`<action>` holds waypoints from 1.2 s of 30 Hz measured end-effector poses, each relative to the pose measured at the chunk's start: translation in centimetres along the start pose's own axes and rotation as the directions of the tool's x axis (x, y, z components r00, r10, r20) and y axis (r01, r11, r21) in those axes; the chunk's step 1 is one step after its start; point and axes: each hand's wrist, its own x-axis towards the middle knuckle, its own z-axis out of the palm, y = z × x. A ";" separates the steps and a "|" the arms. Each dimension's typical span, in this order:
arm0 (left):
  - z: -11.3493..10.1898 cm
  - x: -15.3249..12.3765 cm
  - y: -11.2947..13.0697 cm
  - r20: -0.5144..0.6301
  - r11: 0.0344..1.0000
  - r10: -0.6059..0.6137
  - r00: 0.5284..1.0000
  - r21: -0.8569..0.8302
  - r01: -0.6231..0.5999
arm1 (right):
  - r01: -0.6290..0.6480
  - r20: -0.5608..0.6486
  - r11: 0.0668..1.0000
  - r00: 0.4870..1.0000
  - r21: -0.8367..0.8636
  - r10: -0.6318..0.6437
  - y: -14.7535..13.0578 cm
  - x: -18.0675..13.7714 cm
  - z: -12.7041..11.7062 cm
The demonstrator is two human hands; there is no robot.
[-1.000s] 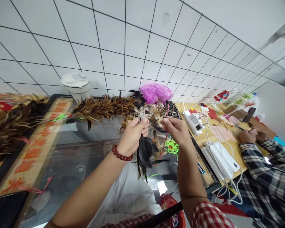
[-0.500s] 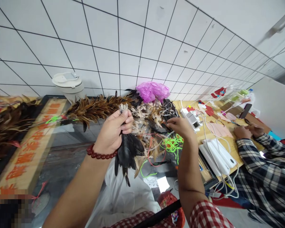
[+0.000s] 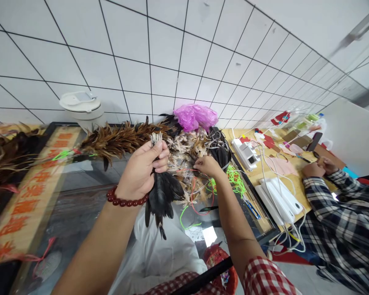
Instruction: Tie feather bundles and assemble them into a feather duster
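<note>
My left hand [image 3: 144, 166] is closed round a bunch of black feathers [image 3: 164, 192]. Their pale quill ends stick up above my thumb and the dark vanes hang below my fist. At the near side of a heap of loose brown and cream feathers [image 3: 183, 149], my right hand [image 3: 208, 166] has its fingertips pinched together. Whatever lies between those fingertips is too small to make out. Bright green string [image 3: 235, 180] lies tangled just beyond my right wrist, and a thin red string [image 3: 193, 192] loops between my hands.
A brown feather garland [image 3: 119, 137] stretches left past a white lidded bin [image 3: 83, 108]. Behind the heap sits a pink plastic bag [image 3: 195, 116]. To the right are black feathers [image 3: 219, 149], a power strip [image 3: 244, 153], white devices with cables [image 3: 278, 200] and another person's hands [image 3: 313, 169].
My right hand has moved left, from beside the black feathers to the loose feather heap, nearer my left hand. My left hand keeps its hold on the bunch.
</note>
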 end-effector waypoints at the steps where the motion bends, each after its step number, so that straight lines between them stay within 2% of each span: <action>1: -0.1 0.0 0.1 -0.006 1.000 0.007 1.000 -0.001 -0.007 | -0.006 -0.058 1.000 0.998 0.024 0.008 -0.1 0.2 0.4; 3: -0.2 0.1 0.2 -0.012 1.000 0.011 1.000 -0.001 -0.011 | 0.013 -0.200 0.998 0.980 0.062 0.000 -0.1 0.5 1.1; 5: -0.1 0.1 0.2 -0.007 1.000 0.003 1.000 -0.002 -0.003 | 0.076 -0.252 0.995 0.966 0.069 -0.056 -0.1 0.7 1.6; 7: -0.1 0.0 0.2 0.000 1.000 -0.004 1.000 -0.007 0.004 | 0.093 -0.215 0.994 0.973 0.059 -0.078 0.0 0.8 1.7; 12: 0.1 0.0 0.1 0.001 1.000 -0.009 1.000 -0.012 0.009 | -0.073 -0.204 0.995 0.975 0.073 0.086 0.4 0.3 0.2; 16: 0.0 0.3 -0.4 0.005 1.000 -0.026 1.000 -0.003 0.026 | -0.031 -0.039 0.999 0.999 0.031 0.032 -0.2 -0.1 -0.1; 18: -0.1 0.4 -0.8 0.007 0.999 -0.033 0.999 0.003 0.033 | -0.003 -0.026 1.000 1.000 0.016 0.003 -0.4 -0.2 -0.2; 20: -0.1 0.6 -1.3 0.006 0.999 -0.038 0.999 0.008 0.038 | 0.002 -0.109 0.997 0.994 0.071 0.006 -0.4 -0.3 -0.6; 22: 0.0 0.7 -1.7 0.007 0.999 -0.043 0.999 0.008 0.043 | 0.032 -0.227 0.974 0.974 0.226 0.020 -0.4 -0.6 -1.4; 24: 0.2 0.8 -2.2 0.014 0.999 -0.048 0.999 -0.004 0.048 | 0.126 -0.285 0.884 0.959 0.451 0.008 -0.9 -1.2 -2.4; 26: 0.4 0.8 -2.7 0.017 0.999 -0.043 0.999 -0.028 0.044 | 0.237 -0.290 0.707 0.956 0.667 -0.046 -2.1 -2.1 -3.3; 28: 0.7 0.9 -3.2 0.003 0.998 -0.038 0.999 -0.047 0.038 | 0.301 -0.295 0.523 0.951 0.798 -0.096 -4.0 -3.3 -3.9; 30: 1.0 0.8 -3.6 -0.018 0.998 -0.034 0.999 -0.053 0.033 | 0.345 -0.320 0.399 0.938 0.850 -0.129 -6.1 -4.6 -4.1; 33: 1.3 0.6 -3.9 -0.013 0.997 -0.045 0.999 -0.061 0.044 | 0.427 -0.404 0.320 0.904 0.846 -0.139 -8.6 -6.1 -3.8; 36: 1.4 0.4 -4.0 0.009 0.997 -0.052 0.999 -0.051 0.052 | 0.464 -0.445 0.346 0.885 0.815 -0.138 -9.7 -6.8 -3.1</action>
